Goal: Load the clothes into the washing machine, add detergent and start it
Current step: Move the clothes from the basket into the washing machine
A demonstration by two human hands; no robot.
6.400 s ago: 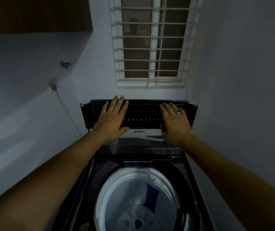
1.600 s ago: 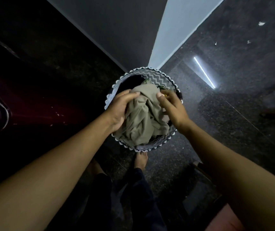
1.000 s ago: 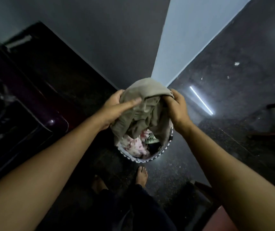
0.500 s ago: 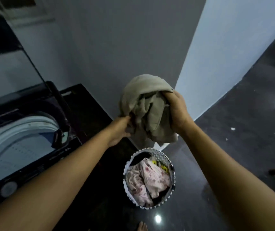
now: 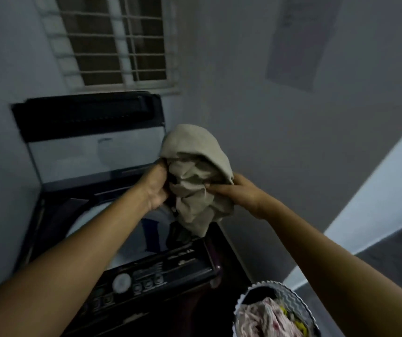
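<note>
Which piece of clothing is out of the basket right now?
The beige garment, gripped by the left hand and right hand over the washing machine; the pink patterned garment and the yellow piece lie in the basket.

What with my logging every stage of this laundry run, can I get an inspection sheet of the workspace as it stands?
Surface: dark floor, glossy.
Job's things: washing machine with lid raised and drum exposed; beige garment bunched and held over the drum's right side; basket on the machine's right holds pink clothes; detergent not seen.
Clutter: nothing seen.
Grips: left hand and right hand both grip the beige garment, one on each side.
Cables: nothing seen.
Surroundings: barred window behind the machine; paper sheet on the right wall, too blurred to read.
</note>
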